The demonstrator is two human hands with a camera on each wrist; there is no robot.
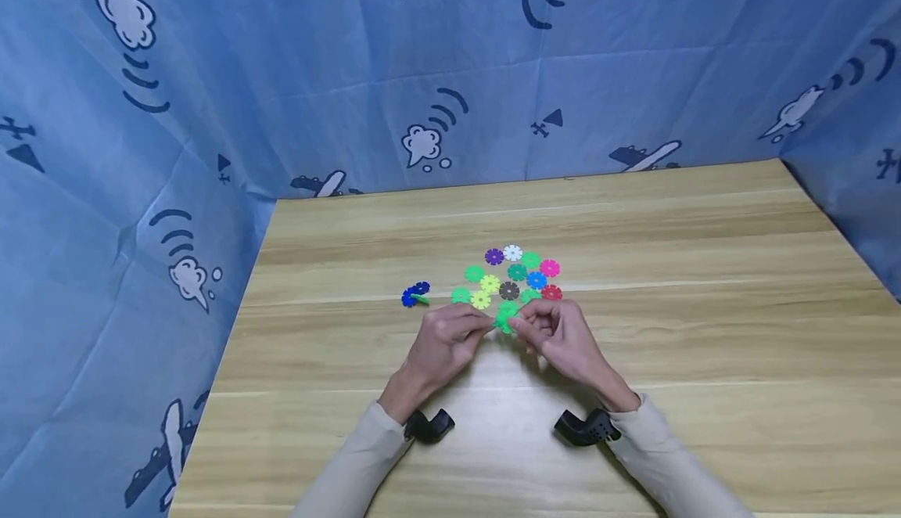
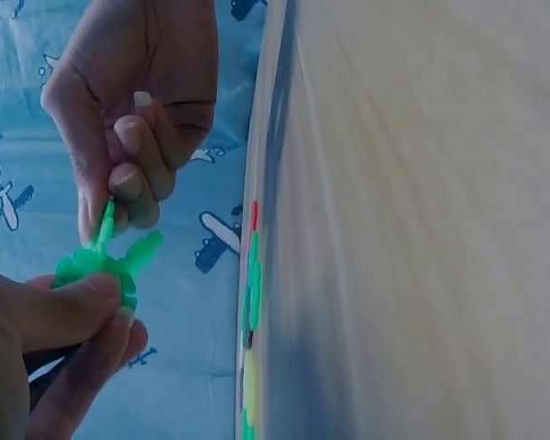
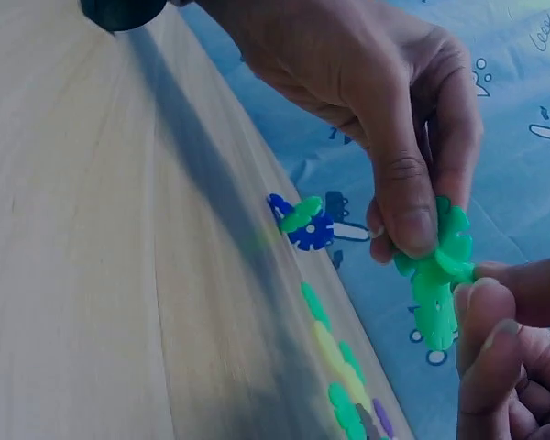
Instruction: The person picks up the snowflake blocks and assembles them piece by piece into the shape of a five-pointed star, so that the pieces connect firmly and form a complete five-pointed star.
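Note:
Between both hands is a small cluster of green notched plastic discs (image 1: 506, 317), joined at angles to each other. My left hand (image 1: 445, 343) pinches one disc between thumb and fingers, best seen in the left wrist view, where the thumb lies flat on the disc (image 2: 93, 271). From the other side my right hand (image 1: 563, 339) pinches another green disc of the cluster by its edge. In the right wrist view the pieces (image 3: 435, 275) cross one another, and the fingertips of both hands nearly meet there. Fingers partly cover the joints.
Loose notched discs in many colours (image 1: 509, 290) lie flat on the wooden table (image 1: 676, 267) just beyond the hands. Left of them sits a joined piece of blue and green discs (image 1: 415, 295). A blue patterned cloth (image 1: 479, 88) hangs behind the table and at both sides.

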